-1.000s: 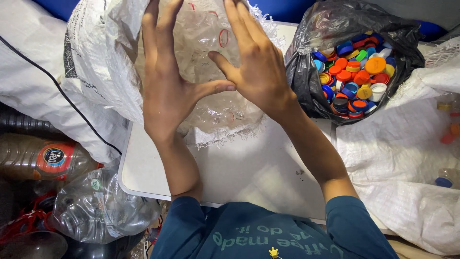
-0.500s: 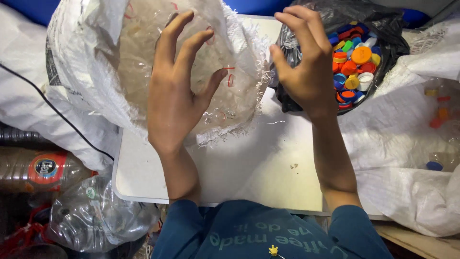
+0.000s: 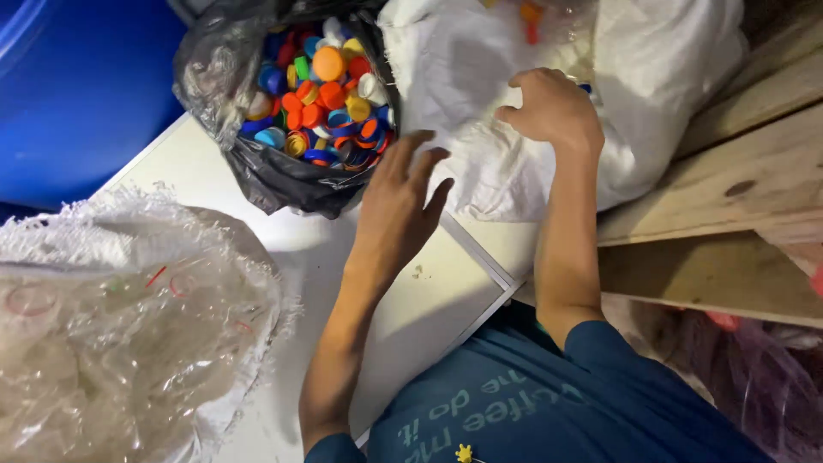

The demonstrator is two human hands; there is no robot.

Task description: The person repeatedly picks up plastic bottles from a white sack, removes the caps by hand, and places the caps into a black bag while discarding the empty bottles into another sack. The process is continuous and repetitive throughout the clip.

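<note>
My right hand (image 3: 553, 111) rests on a crumpled white sack (image 3: 651, 77) at the upper right, its fingers curled into the fabric. My left hand (image 3: 399, 206) hovers flat with fingers spread, and its fingertips reach the sack's lower left fold. Just left of that hand, a black plastic bag (image 3: 257, 171) lies open, full of coloured bottle caps (image 3: 321, 81). Both hands are over the far corner of a white board (image 3: 429, 291). A few caps show through the top of the white sack.
A white woven sack of crushed clear plastic bottles (image 3: 129, 326) lies at the lower left on the board. A blue barrel (image 3: 77, 94) stands at the upper left. Rough wooden planks (image 3: 729, 197) run along the right, with a pinkish bag (image 3: 763, 377) below them.
The view has swung right. Both hands have left the sack of crushed bottles; the right hand now grips the white sack and the left hand has followed toward it.
</note>
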